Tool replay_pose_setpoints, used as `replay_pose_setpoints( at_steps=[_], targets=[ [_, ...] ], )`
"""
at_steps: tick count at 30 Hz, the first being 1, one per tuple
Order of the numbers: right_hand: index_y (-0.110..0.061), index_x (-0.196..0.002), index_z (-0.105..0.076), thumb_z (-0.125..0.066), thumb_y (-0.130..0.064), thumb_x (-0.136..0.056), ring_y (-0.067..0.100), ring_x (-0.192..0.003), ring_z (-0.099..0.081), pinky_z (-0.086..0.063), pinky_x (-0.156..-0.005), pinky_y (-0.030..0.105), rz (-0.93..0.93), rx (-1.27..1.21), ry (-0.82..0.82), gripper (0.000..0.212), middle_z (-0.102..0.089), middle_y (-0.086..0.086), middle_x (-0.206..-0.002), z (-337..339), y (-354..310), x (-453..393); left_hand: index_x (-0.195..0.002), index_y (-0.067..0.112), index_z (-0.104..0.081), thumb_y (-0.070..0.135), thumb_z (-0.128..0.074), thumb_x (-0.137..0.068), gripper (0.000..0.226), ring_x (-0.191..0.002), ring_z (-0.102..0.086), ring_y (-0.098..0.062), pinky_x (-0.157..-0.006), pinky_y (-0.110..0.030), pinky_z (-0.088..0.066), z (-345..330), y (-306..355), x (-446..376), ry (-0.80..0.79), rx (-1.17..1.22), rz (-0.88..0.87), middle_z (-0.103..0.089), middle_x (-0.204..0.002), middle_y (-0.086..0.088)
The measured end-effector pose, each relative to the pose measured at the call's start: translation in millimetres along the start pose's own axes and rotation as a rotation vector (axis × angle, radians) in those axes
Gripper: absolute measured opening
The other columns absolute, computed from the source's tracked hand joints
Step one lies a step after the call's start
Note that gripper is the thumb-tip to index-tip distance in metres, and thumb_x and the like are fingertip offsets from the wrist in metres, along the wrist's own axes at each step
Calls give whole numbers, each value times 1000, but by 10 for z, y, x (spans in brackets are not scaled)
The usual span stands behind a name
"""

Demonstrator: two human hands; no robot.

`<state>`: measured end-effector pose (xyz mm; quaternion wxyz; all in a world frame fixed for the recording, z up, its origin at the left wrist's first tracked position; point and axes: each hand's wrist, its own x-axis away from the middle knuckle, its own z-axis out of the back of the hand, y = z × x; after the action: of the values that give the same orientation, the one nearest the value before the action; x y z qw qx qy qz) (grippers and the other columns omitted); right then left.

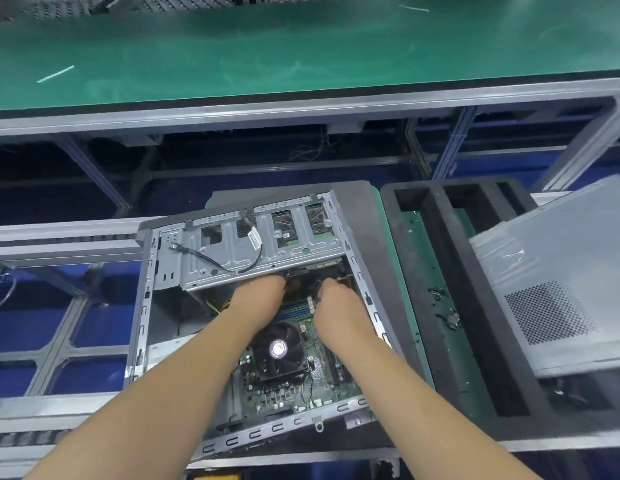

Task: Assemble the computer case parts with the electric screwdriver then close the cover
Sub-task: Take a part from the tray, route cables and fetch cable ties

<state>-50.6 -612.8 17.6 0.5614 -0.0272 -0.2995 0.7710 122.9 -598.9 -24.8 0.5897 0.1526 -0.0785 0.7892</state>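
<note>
Head view: open grey steel computer case (253, 320), rigid, sharp-edged, board fragile. Left hand (258, 296) and right hand (339, 301) reached beneath its drive cage (253, 247); fingers hidden, grip unreadable.

Pretty standard factory line setup: a long green-matted workbench (301, 60) runs across the back, sitting on a silver aluminium frame (301, 110). Underneath there's a blue floor (21, 327) and some loose thin wires (308, 150) dangling.
</note>
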Motion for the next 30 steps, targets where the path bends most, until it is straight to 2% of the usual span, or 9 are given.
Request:
replay_pose_setpoints(
  at_steps=[3,7,9,14,18,21,24,27,30],
  targets=[
    [-5,-128,-58,-53,1,-99,31,-109,-65,-49,-79,35,2,16,-6,30,-67,14,-121,-10,5,-8,-88,17,-54,10,-51,-100,14,-61,-50,-22,-67,-37,-45,32,28,-46,-69,-69,-9,-49,-71,0],
    [-6,-127,-58,-54,4,-96,31,-105,-66,-50,-76,36,14,78,-31,33,-68,14,-119,-42,-17,-28,-108,11,-65,6,-50,-101,17,-81,-62,-29,-72,-37,-45,72,29,-92,-101,-147,-50,-66,-100,-11],
    [-6,-127,-57,-53,5,-95,31,-105,-66,-50,-75,36,29,122,-56,34,-68,14,-119,-59,-34,-33,-115,8,-65,8,-48,-103,21,-85,-62,-29,-75,-37,-47,78,18,-111,-113,-137,-59,-67,-107,-13],
    [-7,-128,-57,-53,2,-96,31,-103,-67,-52,-75,37,40,170,-59,33,-68,13,-118,-72,-44,-27,-102,10,-58,18,-45,-107,16,-64,-46,-16,-73,-30,-39,87,-12,-153,-113,6,-115,-45,-74,0],
    [-7,-127,-57,-54,2,-96,31,-103,-67,-45,-71,33,56,195,-53,33,-68,12,-119,-94,-44,-22,-96,18,-46,21,-44,-107,12,-63,-42,-12,-76,-29,-35,65,-26,-182,-102,-20,-197,-45,-77,-1],
    [-8,-127,-58,-53,1,-96,31,-103,-67,-44,-71,33,56,210,-50,32,-68,11,-119,-108,-42,-22,-109,15,-55,19,-36,-107,20,-86,-53,-22,-86,-30,-38,51,-21,-217,-81,-20,-254,-58,-101,-10],
    [-8,-126,-58,-53,-1,-98,31,-103,-67,-43,-70,32,60,212,-44,30,-68,11,-119,-117,-35,-22,-108,14,-54,16,-35,-107,20,-99,-57,-27,-90,-27,-36,59,-22,-234,-69,-178,-352,-57,-94,-8],
    [-8,-125,-58,-53,-2,-98,30,-102,-67,-44,-70,32,61,203,-43,29,-68,11,-118,-122,-27,-30,-135,6,-58,31,-36,-108,43,-129,-53,-35,-111,-45,-37,84,-1,-242,-52,-381,-436,-58,-136,-20],
    [-8,-123,-58,-52,-2,-99,30,-102,-66,-46,-71,32,65,193,-47,26,-68,11,-117,-127,-19,-35,-145,8,-50,19,-42,-106,41,-129,-54,-31,-117,-41,-34,3,7,-241,-1,-548,-409,-58,-138,-16]
  ],
)
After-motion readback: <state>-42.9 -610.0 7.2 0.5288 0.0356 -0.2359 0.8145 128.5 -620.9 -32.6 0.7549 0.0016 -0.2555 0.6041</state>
